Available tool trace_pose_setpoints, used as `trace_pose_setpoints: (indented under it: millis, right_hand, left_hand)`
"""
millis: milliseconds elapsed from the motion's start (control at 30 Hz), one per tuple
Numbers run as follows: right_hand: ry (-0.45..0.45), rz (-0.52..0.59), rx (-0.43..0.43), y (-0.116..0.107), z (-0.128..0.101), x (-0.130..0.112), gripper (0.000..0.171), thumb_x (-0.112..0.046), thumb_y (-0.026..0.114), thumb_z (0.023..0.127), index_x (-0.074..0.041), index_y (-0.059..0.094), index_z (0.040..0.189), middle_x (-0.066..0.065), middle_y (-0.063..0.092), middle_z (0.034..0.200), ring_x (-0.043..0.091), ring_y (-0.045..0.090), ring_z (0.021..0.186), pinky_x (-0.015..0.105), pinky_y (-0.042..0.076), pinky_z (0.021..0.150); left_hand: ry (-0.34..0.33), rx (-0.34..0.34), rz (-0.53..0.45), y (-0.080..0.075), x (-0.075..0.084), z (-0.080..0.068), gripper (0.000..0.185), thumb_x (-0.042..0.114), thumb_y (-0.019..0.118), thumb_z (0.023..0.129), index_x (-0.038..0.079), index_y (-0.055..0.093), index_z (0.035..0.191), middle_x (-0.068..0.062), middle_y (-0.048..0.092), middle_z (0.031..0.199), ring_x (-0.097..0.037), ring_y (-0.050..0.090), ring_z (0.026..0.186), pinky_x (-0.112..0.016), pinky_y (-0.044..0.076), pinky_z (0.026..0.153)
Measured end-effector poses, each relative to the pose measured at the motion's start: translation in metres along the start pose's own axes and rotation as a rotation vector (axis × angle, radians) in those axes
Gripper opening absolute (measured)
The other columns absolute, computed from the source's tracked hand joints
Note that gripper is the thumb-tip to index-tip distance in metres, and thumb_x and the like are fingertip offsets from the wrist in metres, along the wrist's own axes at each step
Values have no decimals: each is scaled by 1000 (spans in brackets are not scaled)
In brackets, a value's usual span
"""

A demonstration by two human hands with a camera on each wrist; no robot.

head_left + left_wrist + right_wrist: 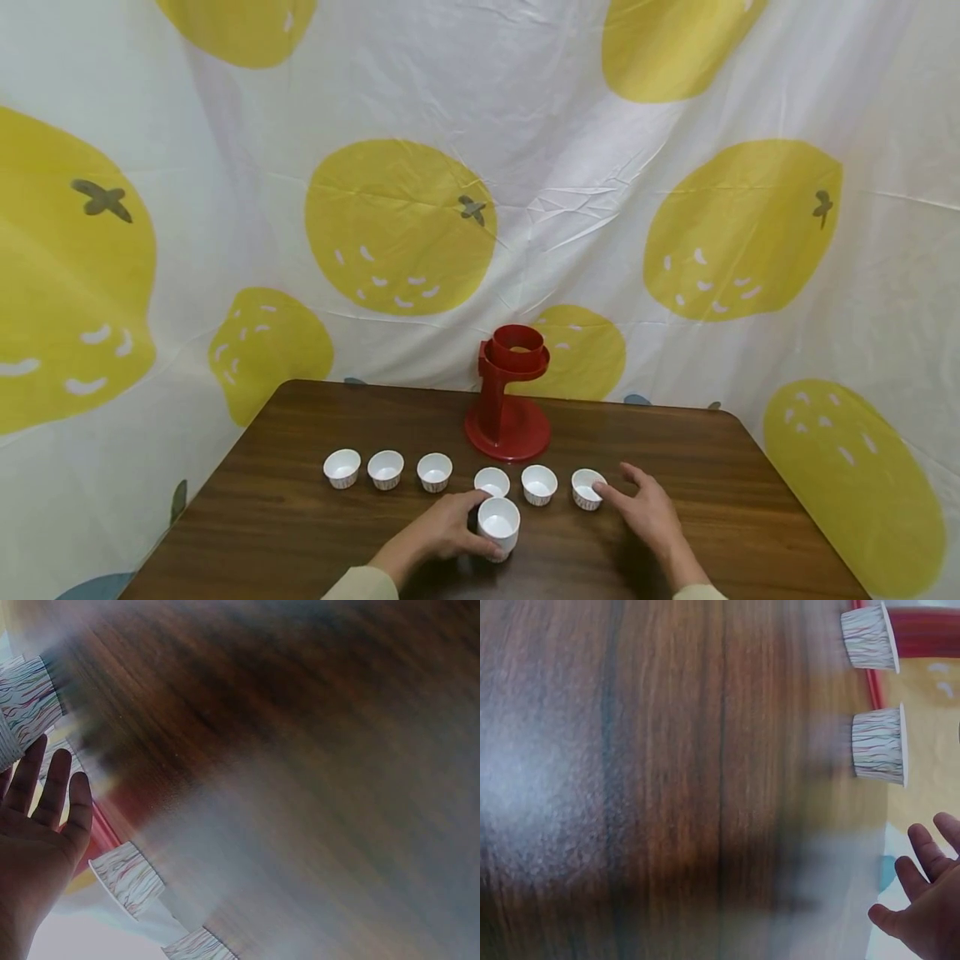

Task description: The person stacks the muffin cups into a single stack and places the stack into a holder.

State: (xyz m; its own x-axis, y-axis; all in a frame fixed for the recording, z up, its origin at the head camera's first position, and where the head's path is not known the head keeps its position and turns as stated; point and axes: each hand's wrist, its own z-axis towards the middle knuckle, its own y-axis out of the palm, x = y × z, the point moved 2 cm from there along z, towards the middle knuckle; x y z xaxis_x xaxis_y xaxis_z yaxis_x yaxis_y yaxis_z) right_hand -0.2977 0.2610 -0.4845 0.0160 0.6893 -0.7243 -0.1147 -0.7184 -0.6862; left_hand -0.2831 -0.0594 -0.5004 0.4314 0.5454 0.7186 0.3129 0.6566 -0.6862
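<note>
Low in the frame's centre, the left hand (442, 533) curls its fingers round a white cup (498, 523) pulled forward of the row (steadying it upright), while the right hand (648, 512) lies flat, fingers spread, on the surface (262, 517).

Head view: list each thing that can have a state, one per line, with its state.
Near cup: upright, empty, held by the left hand, in front of the row.
Six cups in the row: upright, empty.
Rightmost cup: touched by the right hand fingertips.
Red stand: upright, ring holds no cup.
</note>
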Motion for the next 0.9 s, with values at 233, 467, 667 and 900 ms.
trace_pose_setpoints:
  millis: [233,467,667,900]
  right_hand:
    - [-31,-62,-1,7,5,6,83,-48,73,86,10,46,139,32,52,134,52,44,127,61,37,101]
    - [-61,-75,-10,16,5,7,88,-46,79,81,14,46,137,32,54,132,51,45,125,60,37,101]
    - [-62,-65,-21,20,5,7,92,-47,81,79,15,44,137,35,51,133,53,44,126,61,37,101]
    - [-76,-95,-11,24,7,5,91,-46,83,76,13,47,136,33,54,131,51,47,124,61,38,99]
  left_hand:
    - [3,2,-5,-1,0,0,60,34,91,69,15,64,119,11,66,98,-7,59,93,-31,48,87]
    - [0,-6,-11,-1,-1,0,59,33,92,69,15,64,118,13,64,96,-6,58,91,-30,47,86]
    - [-2,-5,-11,0,-1,0,59,33,92,69,15,64,117,13,64,96,-6,58,91,-30,48,86]
    - [-7,0,-3,0,-2,0,60,33,92,68,15,64,118,13,64,97,-6,58,92,-30,47,86]
